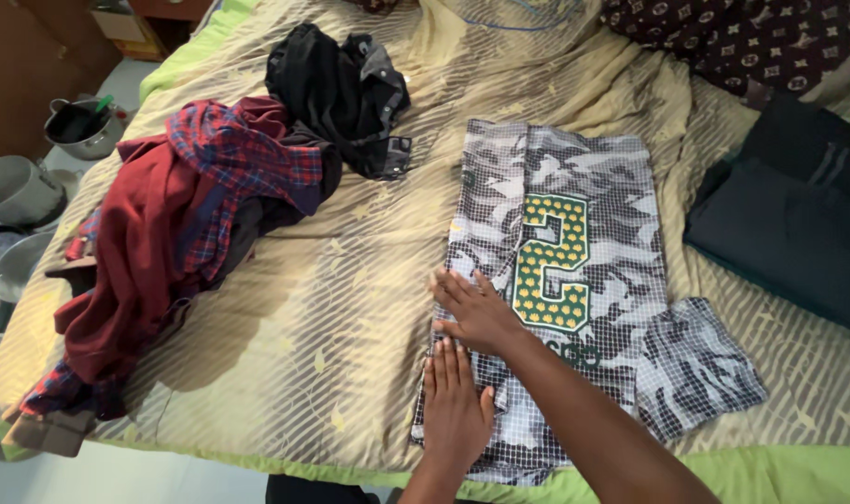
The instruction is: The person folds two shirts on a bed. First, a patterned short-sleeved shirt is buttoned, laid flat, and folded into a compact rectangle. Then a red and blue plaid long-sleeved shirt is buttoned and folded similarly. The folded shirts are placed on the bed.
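A grey and white camouflage shirt [583, 233] with a green and yellow numeral lies flat on the bed, its left side folded inward and one short sleeve sticking out at the lower right. My left hand [455, 403] presses flat on the shirt's lower left edge, fingers together and pointing away from me. My right hand [476, 306] lies just above it, crossing over from the right, fingers spread on the folded edge.
The bedsheet [350, 308] is beige with a leaf pattern. A heap of red, plaid and dark clothes [191, 215] lies at the left, a black garment [345, 89] beyond it. Dark folded clothing [789, 224] sits at the right. Metal pots [33, 177] stand on the floor to the left.
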